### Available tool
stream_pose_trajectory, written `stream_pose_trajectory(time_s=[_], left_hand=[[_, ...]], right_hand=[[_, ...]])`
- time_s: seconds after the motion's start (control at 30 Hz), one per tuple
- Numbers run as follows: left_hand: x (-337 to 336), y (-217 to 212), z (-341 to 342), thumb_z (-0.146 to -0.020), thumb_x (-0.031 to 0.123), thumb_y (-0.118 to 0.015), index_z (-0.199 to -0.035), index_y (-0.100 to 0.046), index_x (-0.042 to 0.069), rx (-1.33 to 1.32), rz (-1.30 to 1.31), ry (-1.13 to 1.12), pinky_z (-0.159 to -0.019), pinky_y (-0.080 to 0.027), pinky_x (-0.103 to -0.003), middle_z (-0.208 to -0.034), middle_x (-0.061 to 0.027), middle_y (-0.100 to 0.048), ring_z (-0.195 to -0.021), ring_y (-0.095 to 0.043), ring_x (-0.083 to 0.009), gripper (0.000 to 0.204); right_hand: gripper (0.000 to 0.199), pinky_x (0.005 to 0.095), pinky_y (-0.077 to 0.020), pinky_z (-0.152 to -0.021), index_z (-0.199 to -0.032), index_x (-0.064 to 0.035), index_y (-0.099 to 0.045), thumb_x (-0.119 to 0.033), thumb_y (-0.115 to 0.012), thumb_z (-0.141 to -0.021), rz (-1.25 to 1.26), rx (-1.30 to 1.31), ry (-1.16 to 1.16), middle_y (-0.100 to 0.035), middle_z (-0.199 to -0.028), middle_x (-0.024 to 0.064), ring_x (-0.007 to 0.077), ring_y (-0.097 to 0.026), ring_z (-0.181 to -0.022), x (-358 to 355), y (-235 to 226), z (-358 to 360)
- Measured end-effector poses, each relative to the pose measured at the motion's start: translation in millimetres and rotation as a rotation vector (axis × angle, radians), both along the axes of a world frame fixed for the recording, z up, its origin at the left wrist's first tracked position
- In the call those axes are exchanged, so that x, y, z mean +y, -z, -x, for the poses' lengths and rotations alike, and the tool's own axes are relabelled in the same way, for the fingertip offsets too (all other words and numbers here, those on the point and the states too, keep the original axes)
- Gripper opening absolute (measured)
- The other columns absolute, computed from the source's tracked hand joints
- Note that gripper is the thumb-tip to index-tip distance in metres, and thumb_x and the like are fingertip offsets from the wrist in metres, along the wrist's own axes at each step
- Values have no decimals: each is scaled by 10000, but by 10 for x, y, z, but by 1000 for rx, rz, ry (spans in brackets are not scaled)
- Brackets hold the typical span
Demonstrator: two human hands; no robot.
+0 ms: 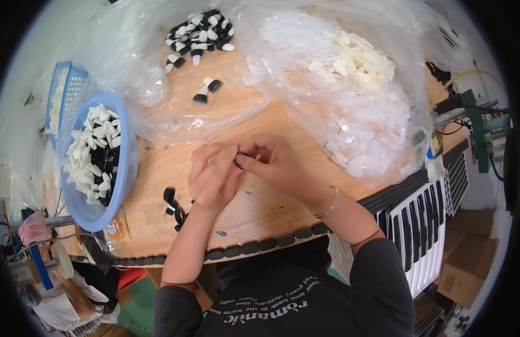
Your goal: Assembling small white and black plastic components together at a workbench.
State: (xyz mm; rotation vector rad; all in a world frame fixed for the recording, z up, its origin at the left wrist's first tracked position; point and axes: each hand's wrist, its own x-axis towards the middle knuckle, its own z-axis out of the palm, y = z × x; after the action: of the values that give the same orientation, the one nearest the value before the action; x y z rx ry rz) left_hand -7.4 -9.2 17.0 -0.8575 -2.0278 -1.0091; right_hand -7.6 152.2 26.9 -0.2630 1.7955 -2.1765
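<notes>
In front of my chest, my two hands meet fingertip to fingertip over the wooden table. My left hand (212, 171) is closed, its fingers curled around a small black piece (238, 160) that is mostly hidden. My right hand (277, 168) pinches the same piece between thumb and index finger. By my left forearm lie several loose black caps (169, 195). Beyond the hands, two black caps with white tips (201, 97) rest on clear plastic.
At left stands a blue basin (133, 163) with white-tipped black pieces, a blue basket (62, 84) behind it. A pile of white-tipped caps (198, 33) lies at the back. White and cream flat pieces (364, 62) fill plastic sheeting at right. Black pads line the table's edge (265, 245).
</notes>
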Motion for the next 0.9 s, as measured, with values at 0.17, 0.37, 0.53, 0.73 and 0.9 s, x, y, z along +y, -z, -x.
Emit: stream_pose_trajectory(time_s=[0.17,0.37,0.53,0.73,0.9], left_hand=[[-6,24,41,-621,-47,-744,-1056,-632,-46,-10,19,-15,-751,-486,-368,-936,-148,-679,-873,-613,-302,449],[-158,-55,96,-643,-77,-722,-1087,-620,-42,-103,-96,-176,-841,-481,-342,-1052,-156,-661,-962,-594,-272,457],[-263,-64,122,-696,-82,-706,-1114,-610,-36,-199,-344,-185,-884,-472,-326,-1089,-132,-649,-997,-587,-223,431],[-240,-113,107,-650,-77,-727,-1102,-628,-12,-209,-207,-182,-875,-470,-319,-1041,-112,-666,-976,-587,-240,468],[-307,-63,100,-629,-57,-745,-1088,-641,0,-214,-217,-162,-847,-469,-330,-1006,-104,-669,-962,-588,-252,474]], right_hand=[[135,209,-455,-647,-959,0,-656,-96,-645,-866,21,21,87,-668,-831,27,51,-577,-739,-51,-28,-11],[173,229,-485,-680,-1001,-8,-665,-137,-632,-890,-191,106,194,-669,-888,12,68,-601,-816,313,-96,209],[199,243,-492,-682,-978,10,-671,-145,-652,-854,-585,391,589,-676,-825,34,85,-594,-737,1437,-237,1198],[209,335,-510,-735,-975,-37,-687,-42,-626,-775,-1288,674,305,-669,-848,131,246,-652,-791,1818,230,1648],[137,392,-492,-773,-870,-53,-687,-42,-630,-746,-1392,619,283,-632,-852,130,307,-613,-871,1581,177,1577]])
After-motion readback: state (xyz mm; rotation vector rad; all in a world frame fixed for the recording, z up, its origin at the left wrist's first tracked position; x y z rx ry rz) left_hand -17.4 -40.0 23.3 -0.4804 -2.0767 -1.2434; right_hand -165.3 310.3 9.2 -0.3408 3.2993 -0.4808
